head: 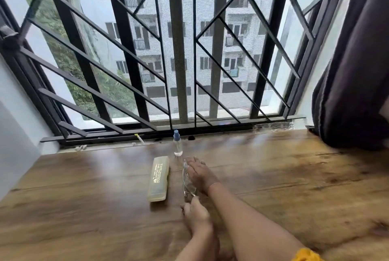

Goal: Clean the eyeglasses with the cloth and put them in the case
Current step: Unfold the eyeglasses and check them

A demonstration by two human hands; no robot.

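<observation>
Barely begun — both hands, the right hand (200, 173) and left hand (194, 211), grip the eyeglasses (187, 180) mid-table, beside the closed case (159, 178) (no cloth visible); wiping and casing remain.

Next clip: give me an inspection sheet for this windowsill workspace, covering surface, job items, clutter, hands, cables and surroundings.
Surface: wooden sill, glossy, glare near the window.
Job's things: eyeglasses lying right of the closed yellowish case; no cloth seen.
Clutter: small clear spray bottle with blue cap, upright behind the case; small bits in the window track, too small to tell.
Hands: right hand resting over the eyeglasses; left hand at their near end, fingers on the frame; grip unclear through blur.
Cables: nothing seen.
Surroundings: barred window with mesh, buildings outside; dark curtain at right; white wall at left.
</observation>
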